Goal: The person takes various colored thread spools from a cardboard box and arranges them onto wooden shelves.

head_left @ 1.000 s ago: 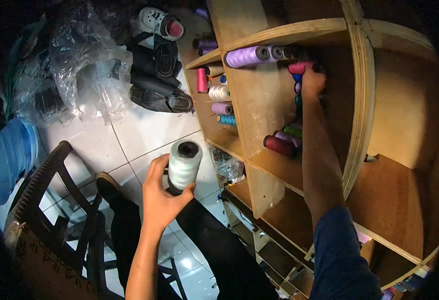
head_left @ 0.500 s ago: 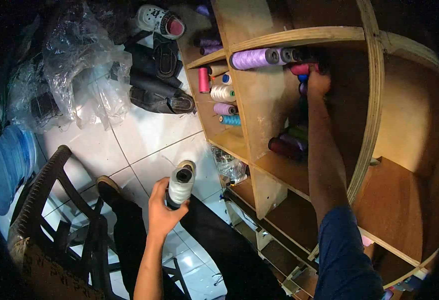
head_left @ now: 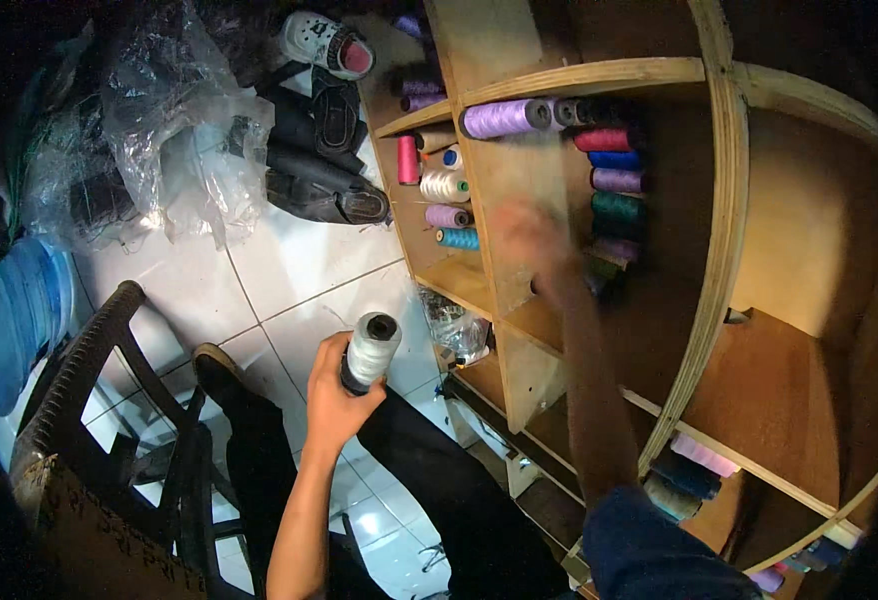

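My left hand (head_left: 329, 400) is wrapped round a spool of white thread (head_left: 373, 352) with a dark lower end, held over the tiled floor. My right hand (head_left: 531, 235) reaches into a wooden shelf compartment, smeared by motion, so its fingers cannot be made out. Farther in, beyond the hand, several thread spools lie in a column: a red spool (head_left: 603, 140), a blue spool (head_left: 615, 160), a purple spool (head_left: 617, 180) and a dark green spool (head_left: 619, 212). A large lilac spool (head_left: 504, 119) lies by the compartment's far edge.
The wooden shelf (head_left: 727, 220) fills the right side, and its left column holds a pink spool (head_left: 408, 160) and others. A dark chair (head_left: 109, 350) stands at left. Clear plastic (head_left: 179, 130), black sandals (head_left: 324, 195) and a white clog (head_left: 324, 42) lie on the floor.
My right hand has left the red spool and moved left and nearer, uncovering the column of spools. My left hand still holds the white spool, now tilted slightly differently.
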The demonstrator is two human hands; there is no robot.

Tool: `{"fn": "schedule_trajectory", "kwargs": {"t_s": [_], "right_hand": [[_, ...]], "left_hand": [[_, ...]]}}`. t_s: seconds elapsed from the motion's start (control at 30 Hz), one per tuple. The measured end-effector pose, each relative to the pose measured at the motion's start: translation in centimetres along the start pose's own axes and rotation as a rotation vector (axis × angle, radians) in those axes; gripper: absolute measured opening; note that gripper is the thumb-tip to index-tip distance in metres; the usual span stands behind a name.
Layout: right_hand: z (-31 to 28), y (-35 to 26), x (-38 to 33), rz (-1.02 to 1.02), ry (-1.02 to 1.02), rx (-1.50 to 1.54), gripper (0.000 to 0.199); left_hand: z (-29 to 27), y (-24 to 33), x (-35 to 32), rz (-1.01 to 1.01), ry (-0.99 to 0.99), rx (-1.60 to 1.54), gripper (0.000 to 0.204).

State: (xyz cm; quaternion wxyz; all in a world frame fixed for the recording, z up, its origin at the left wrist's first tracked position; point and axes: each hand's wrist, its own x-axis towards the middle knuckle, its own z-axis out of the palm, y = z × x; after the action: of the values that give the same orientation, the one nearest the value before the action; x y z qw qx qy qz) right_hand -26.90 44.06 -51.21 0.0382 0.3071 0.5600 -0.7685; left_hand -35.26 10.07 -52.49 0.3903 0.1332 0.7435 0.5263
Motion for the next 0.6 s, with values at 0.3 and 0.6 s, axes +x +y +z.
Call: {"fn": "schedule_trajectory", "kwargs": {"t_s": [0.3, 0.6], "right_hand": [[16.6, 3.9, -8.7, 0.336, 0.114, -0.354, 0.061], [7.6, -2.8, -4.8, -0.046, 0.916, -0.434, 0.029]], "left_hand": [[1.7, -0.1, 0.0, 0.246, -0.150, 0.149, 0.063], [1.6, -0.8, -0.6, 0.155, -0.160, 0.201, 0.111]]}}
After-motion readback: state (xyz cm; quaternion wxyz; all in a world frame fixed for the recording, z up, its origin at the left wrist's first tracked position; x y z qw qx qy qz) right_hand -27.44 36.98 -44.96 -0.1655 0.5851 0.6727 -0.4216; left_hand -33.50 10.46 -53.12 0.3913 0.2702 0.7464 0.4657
